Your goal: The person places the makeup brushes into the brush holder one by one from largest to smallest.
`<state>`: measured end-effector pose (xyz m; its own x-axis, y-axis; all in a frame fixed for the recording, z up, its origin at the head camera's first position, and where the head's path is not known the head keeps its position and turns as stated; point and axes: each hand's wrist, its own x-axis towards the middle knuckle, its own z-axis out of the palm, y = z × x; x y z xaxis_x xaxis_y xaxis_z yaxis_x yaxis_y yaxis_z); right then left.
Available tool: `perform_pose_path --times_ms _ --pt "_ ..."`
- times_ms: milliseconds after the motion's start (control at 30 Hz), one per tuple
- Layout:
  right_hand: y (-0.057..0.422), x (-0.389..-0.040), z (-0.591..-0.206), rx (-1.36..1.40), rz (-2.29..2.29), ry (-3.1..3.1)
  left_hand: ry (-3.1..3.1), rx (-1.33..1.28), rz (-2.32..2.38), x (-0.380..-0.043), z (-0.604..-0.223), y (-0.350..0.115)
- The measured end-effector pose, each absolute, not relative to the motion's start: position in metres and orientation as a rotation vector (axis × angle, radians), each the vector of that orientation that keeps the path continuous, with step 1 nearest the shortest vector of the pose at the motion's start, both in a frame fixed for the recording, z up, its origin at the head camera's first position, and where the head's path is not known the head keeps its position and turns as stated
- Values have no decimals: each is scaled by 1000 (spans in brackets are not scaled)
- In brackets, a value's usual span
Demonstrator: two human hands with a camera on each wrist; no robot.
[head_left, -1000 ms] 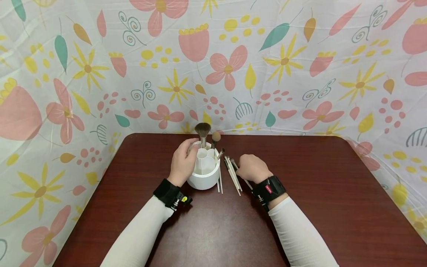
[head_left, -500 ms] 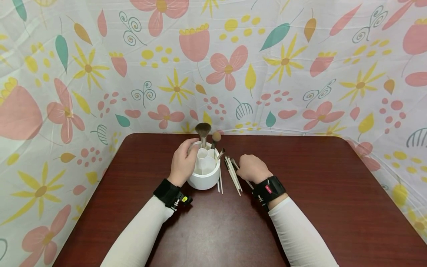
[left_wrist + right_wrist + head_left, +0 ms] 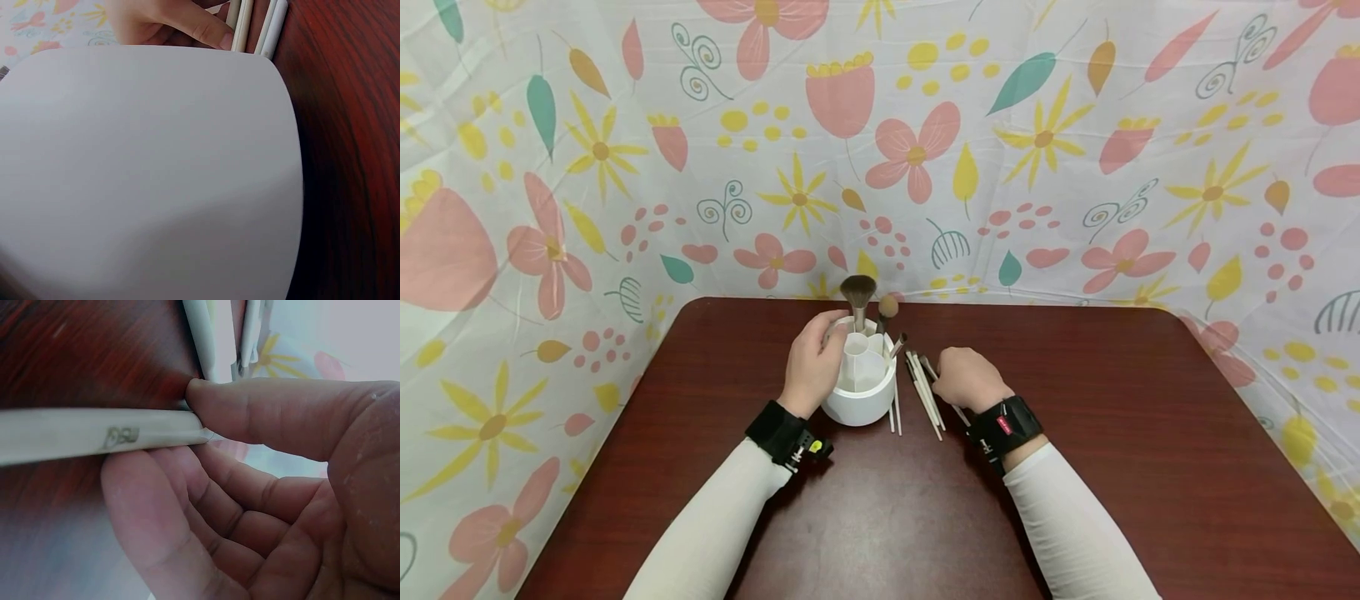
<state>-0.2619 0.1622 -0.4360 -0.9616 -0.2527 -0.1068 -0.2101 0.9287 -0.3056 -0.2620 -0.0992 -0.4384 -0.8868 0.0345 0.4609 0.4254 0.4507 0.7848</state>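
My left hand [image 3: 811, 367] grips the left side of a white round brush holder [image 3: 859, 410] with inner compartments. Its plain wall [image 3: 150, 150] fills most of the left wrist view. Standing in it are a large fluffy makeup brush [image 3: 858, 289], a round tan-tipped one [image 3: 888, 307] and a small one [image 3: 898, 343] leaning right. To the right of the holder, my right hand [image 3: 967, 379] holds a makeup brush low over the table. In the right wrist view, thumb and index finger [image 3: 147, 512] pinch its pale handle [image 3: 69, 434], which bears dark lettering.
Several pale-handled brushes [image 3: 927, 398] lie side by side between the holder and my right hand. Thin pale handles [image 3: 896, 414] show close against the holder's right side. The dark red wooden table [image 3: 880, 517] ends at a floral cloth backdrop [image 3: 925, 167].
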Motion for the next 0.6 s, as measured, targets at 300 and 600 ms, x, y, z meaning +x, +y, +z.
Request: perform_pose_path --times_ms 300,600 --pt "163 -263 -436 -354 -444 2935 -2317 -401 -1422 -262 -437 -99" --pt "164 -265 -439 -346 -462 2919 -2321 -391 -1410 -262 -438 -99"
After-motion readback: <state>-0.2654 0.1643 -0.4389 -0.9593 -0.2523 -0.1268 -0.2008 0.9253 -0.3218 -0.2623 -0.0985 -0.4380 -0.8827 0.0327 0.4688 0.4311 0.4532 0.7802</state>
